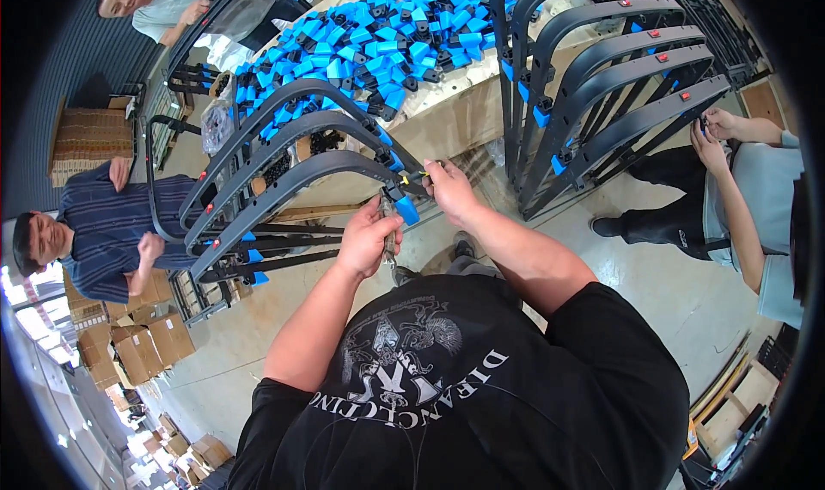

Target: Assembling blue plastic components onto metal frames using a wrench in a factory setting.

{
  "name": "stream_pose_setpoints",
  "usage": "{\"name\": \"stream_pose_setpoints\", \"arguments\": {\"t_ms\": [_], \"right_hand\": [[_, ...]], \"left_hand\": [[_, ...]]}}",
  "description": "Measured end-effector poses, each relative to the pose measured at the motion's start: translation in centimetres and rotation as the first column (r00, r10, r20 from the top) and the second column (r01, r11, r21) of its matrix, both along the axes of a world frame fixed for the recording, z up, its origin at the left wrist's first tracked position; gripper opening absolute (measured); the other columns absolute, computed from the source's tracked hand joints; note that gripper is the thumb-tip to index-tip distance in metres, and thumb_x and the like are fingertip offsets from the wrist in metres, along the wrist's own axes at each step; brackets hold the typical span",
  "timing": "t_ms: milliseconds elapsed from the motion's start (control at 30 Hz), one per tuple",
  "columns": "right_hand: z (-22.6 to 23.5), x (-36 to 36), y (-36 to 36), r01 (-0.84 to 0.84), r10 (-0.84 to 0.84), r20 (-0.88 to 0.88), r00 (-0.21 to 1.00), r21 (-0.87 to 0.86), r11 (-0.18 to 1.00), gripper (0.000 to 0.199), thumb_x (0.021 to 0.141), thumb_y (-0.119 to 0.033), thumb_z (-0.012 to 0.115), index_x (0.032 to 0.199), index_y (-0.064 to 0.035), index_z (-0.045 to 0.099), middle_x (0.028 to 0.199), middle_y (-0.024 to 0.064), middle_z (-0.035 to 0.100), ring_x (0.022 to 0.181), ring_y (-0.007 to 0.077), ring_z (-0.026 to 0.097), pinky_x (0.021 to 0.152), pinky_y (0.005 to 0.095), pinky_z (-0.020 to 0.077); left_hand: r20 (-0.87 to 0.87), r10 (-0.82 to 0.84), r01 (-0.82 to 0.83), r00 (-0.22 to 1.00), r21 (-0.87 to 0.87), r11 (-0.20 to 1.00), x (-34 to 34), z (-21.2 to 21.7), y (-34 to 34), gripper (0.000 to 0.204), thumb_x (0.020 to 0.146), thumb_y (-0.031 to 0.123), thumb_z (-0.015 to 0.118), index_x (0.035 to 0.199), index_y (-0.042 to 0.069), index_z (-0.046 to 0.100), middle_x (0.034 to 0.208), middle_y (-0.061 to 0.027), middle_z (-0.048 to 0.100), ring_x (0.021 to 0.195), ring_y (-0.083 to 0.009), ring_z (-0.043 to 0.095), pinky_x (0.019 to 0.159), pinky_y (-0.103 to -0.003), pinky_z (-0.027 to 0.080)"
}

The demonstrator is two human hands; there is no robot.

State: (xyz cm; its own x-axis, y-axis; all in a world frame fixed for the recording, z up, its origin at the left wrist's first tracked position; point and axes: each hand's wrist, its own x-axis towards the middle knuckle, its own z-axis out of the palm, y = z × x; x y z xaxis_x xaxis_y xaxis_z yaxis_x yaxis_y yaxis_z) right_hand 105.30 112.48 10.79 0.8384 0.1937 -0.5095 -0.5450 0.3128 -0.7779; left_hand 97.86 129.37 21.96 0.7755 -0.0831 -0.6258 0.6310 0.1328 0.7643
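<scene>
My left hand [369, 239] is closed round a slim metallic tool [389, 248], whose exact kind I cannot make out. It is just beside the blue plastic piece [406, 209] at the end of the nearest curved black frame [314, 168]. To its right, my right hand [450, 189] is closed at the end of that row of frames. Its fingers pinch something small and dark with a bit of yellow, too small to name. Two more black frames stand behind the nearest one, with blue pieces on their ends as well.
A big heap of blue and black plastic pieces [369, 47] covers the workbench [464, 103] ahead. More black frames [632, 69] stand on the right, where a co-worker's hands [713, 137] touch one. Two other people stand at the left. Cardboard boxes [150, 344] are stacked at lower left.
</scene>
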Motion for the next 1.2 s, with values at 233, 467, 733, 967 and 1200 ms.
{"name": "stream_pose_setpoints", "arguments": {"t_ms": [233, 467, 733, 967, 1200], "right_hand": [[0.4, -0.2, -0.1, 0.027, -0.027, 0.0, 1.0, 0.056, 0.998, 0.035, 0.101, -0.039, 0.057, 0.098, -0.0038, 0.059, 0.08, 0.0033, 0.059, 0.072, 0.0125, 0.052, 0.068, 0.0286, 0.0441], [1.0, 0.5, -0.4, -0.081, 0.08, -0.012, 0.997, -0.028, 0.996, 0.031, 0.101, -0.036, 0.059, 0.105, -0.0049, 0.059, 0.085, 0.0034, 0.059, 0.074, 0.0122, 0.053, 0.069, 0.0277, 0.0435], [0.2, 0.3, -0.5, -0.05, 0.051, -0.039, 0.998, 0.024, 0.998, 0.031, 0.102, -0.034, 0.058, 0.107, -0.0032, 0.058, 0.092, 0.0042, 0.061, 0.079, 0.0127, 0.056, 0.071, 0.029, 0.0462], [-1.9, 1.9, -1.4, -0.143, 0.188, 0.267, 0.945, -0.179, 0.973, 0.042, 0.103, -0.042, 0.055, 0.104, -0.0003, 0.06, 0.086, 0.0065, 0.066, 0.073, 0.0151, 0.059, 0.069, 0.0326, 0.0473], [-0.5, 1.3, -1.0, -0.28, 0.345, 0.105, 0.933, -0.39, 0.877, 0.059, 0.103, -0.053, 0.048, 0.097, 0.0035, 0.065, 0.076, 0.0122, 0.066, 0.073, 0.0242, 0.064, 0.072, 0.0385, 0.0497]], "left_hand": [[-0.109, 0.019, -0.033, 0.994, -0.129, 0.991, 1.5, 0.7, 0.9, 0.049, 0.092, 0.008, 0.066, 0.137, 0.0, 0.047, 0.079, -0.0023, 0.06, 0.061, -0.0107, 0.058, 0.05, -0.026, 0.047], [-0.037, -0.02, 0.017, 0.999, -0.092, 0.996, 1.0, 0.7, 0.5, 0.04, 0.092, 0.01, 0.067, 0.128, 0.001, 0.053, 0.075, -0.0016, 0.059, 0.061, -0.0098, 0.058, 0.051, -0.026, 0.046], [-0.033, -0.027, 0.023, 0.999, -0.125, 0.992, 1.3, 1.3, 0.3, 0.039, 0.092, 0.01, 0.068, 0.127, 0.002, 0.054, 0.084, -0.0024, 0.062, 0.062, -0.0096, 0.058, 0.053, -0.025, 0.048], [-0.059, -0.018, 0.011, 0.998, -0.128, 0.992, 1.4, 0.8, 0.9, 0.035, 0.092, 0.01, 0.067, 0.124, 0.001, 0.056, 0.084, -0.0031, 0.062, 0.067, -0.0105, 0.06, 0.055, -0.025, 0.048], [-0.088, -0.024, 0.021, 0.996, -0.038, 0.999, 2.1, 1.8, 0.0, 0.03, 0.095, 0.015, 0.064, 0.119, -0.002, 0.056, 0.086, -0.0056, 0.062, 0.071, -0.0148, 0.061, 0.057, -0.029, 0.049]]}}
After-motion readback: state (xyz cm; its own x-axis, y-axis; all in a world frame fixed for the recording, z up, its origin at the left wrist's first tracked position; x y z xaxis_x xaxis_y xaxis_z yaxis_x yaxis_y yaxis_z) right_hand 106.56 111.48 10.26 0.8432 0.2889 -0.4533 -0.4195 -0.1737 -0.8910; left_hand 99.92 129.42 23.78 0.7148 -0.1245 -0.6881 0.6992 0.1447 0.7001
